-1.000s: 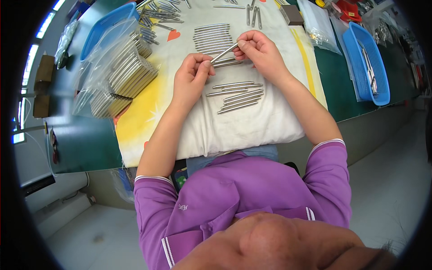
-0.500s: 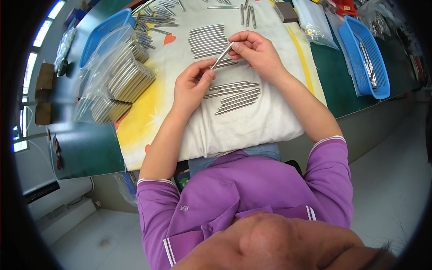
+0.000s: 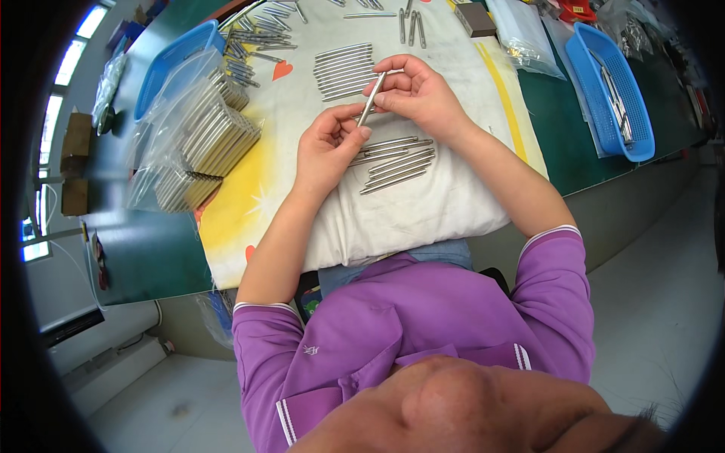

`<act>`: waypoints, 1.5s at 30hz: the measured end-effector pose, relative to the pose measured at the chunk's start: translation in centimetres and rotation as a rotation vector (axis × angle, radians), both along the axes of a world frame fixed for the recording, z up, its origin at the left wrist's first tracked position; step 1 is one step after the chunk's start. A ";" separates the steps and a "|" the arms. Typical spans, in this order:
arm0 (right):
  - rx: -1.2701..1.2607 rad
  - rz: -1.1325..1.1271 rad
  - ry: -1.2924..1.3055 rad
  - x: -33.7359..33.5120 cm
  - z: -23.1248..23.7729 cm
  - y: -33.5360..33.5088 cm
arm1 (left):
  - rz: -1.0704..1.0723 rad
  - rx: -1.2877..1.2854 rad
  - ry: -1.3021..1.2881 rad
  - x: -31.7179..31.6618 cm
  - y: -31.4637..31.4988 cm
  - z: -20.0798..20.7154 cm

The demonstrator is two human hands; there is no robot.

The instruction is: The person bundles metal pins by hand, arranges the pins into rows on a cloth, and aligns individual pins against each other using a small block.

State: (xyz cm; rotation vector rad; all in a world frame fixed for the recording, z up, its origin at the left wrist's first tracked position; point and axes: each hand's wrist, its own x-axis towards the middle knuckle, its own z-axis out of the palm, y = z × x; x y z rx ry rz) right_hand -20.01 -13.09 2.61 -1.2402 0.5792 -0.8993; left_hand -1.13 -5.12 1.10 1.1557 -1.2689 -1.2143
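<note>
A slim silver metal rod [image 3: 371, 100] is held up at a slant over the cloth. My left hand [image 3: 330, 145] pinches its lower end between thumb and fingers, while the upper end sits in the fingertips of my right hand [image 3: 415, 92]. Just beyond my hands lies a neat row of similar rods [image 3: 343, 69], side by side. Nearer to me, below the held rod, a looser group of rods [image 3: 398, 167] rests on the cloth. A few rods there are partly covered by my left hand.
Bundled rods in a clear plastic bag [image 3: 215, 140] stand at the left, by a blue basket [image 3: 168, 60]. Loose metal pieces [image 3: 257, 38] lie at the back. A grey-brown block [image 3: 474, 20] and a blue tray [image 3: 634, 113] are to the right. White patterned cloth [image 3: 468, 189] covers the table.
The rod has tilted more upright between my fingers. My left hand has shifted slightly right, and my right hand slightly left.
</note>
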 end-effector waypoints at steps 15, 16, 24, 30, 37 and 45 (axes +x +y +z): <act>0.050 0.000 -0.063 0.1 0.3 0.4 | 0.005 -0.001 0.040 -0.4 0.1 0.1; 0.049 -0.001 -0.064 0.1 0.2 0.3 | 0.003 0.011 0.049 -0.4 0.1 0.2; 0.043 0.009 -0.102 0.1 0.1 0.3 | 0.004 0.078 0.036 -0.3 0.2 0.7; 0.036 -0.003 -0.095 0.2 0.2 0.3 | -0.005 0.106 0.069 0.0 0.1 0.3; 0.046 -0.001 -0.070 0.1 -0.1 0.2 | -0.019 0.093 0.108 0.2 0.0 0.3; 0.038 -0.060 0.017 -0.3 -0.1 -0.2 | 0.012 0.074 0.091 0.4 -0.1 0.8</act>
